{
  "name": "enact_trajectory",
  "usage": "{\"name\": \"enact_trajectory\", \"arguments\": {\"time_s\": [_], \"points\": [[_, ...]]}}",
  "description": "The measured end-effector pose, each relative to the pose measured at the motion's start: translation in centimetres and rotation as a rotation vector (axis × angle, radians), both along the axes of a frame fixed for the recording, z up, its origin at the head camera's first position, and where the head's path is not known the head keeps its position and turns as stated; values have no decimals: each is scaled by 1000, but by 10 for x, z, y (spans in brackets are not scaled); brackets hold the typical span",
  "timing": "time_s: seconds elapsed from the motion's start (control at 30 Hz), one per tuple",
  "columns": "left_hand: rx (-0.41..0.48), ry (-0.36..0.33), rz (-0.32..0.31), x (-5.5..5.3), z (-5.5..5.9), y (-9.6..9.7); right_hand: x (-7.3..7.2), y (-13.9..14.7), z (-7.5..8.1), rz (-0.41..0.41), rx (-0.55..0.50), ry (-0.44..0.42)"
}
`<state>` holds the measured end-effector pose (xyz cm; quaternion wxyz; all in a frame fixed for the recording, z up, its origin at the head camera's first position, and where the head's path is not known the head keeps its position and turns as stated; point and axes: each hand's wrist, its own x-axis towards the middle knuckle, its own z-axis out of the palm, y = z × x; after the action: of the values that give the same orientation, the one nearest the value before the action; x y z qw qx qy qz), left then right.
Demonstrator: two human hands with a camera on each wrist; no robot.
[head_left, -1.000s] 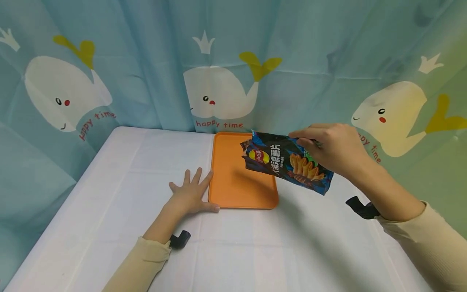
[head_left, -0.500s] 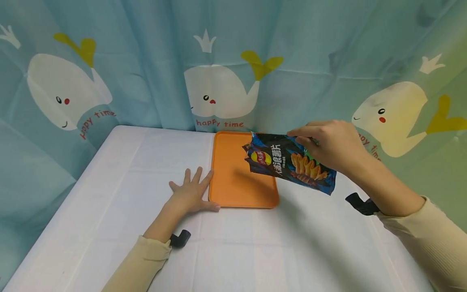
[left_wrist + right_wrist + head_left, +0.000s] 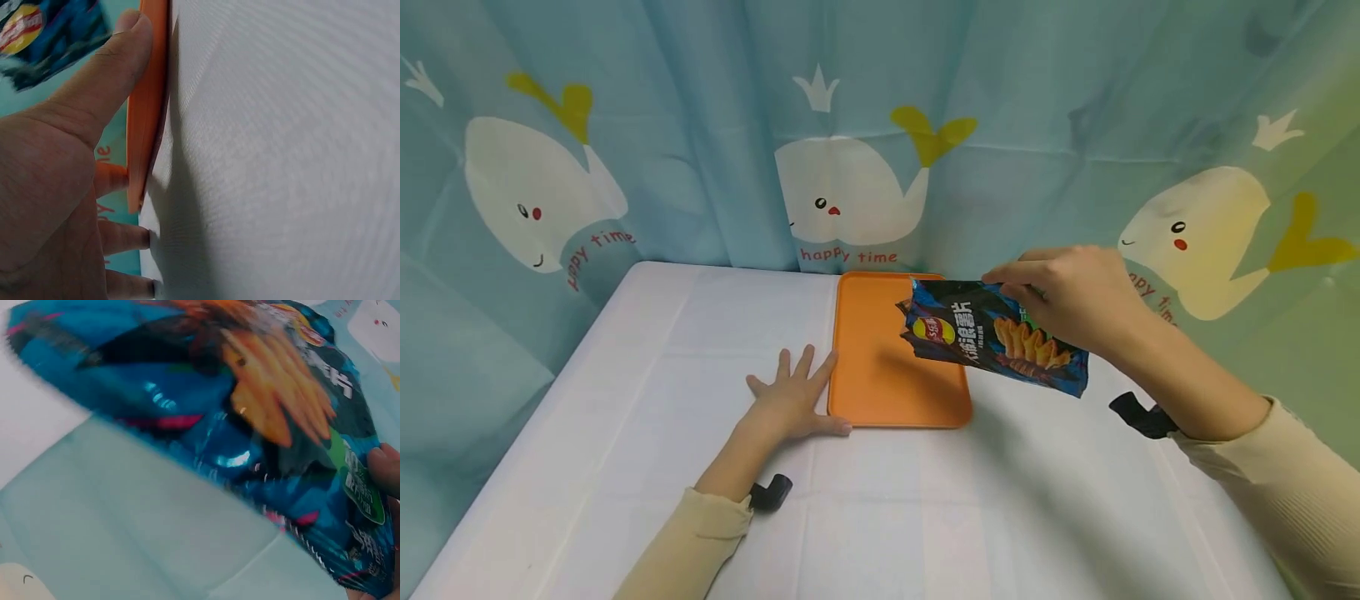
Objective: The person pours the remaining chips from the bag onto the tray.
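Observation:
An orange tray [image 3: 880, 400] lies on the white table. At its left edge rests my left hand [image 3: 790, 404], fingers spread, with the thumb by the near left corner. In the left wrist view the thumb [image 3: 109, 75] lies along the side of the orange tray [image 3: 147, 106]. My right hand [image 3: 1071, 292] pinches a dark blue potato chip bag [image 3: 970, 333] by its upper edge and holds it tilted above the tray's right part. The bag's left end looks torn and ragged. The right wrist view shows the chip bag [image 3: 187, 419] close up, with the thumb [image 3: 384, 465] pressed on it.
A blue curtain [image 3: 700, 167] with white whales hangs right behind the table. The white tabletop [image 3: 865, 517] stretches in front of the tray. The bag and right arm cast a long shadow over tray and table.
The bag, in my right hand, has shifted very slightly, first to the right and then a touch back left. My left hand and the tray have stayed in place.

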<state>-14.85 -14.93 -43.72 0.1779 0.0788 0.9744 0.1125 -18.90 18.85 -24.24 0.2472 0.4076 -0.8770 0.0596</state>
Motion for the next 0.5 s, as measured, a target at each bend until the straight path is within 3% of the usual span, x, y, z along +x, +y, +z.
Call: {"name": "enact_trajectory", "arguments": {"time_s": [0.5], "points": [[9,14,-4,-1,-2,-1,0,-2,3,-1,5,-13]]}}
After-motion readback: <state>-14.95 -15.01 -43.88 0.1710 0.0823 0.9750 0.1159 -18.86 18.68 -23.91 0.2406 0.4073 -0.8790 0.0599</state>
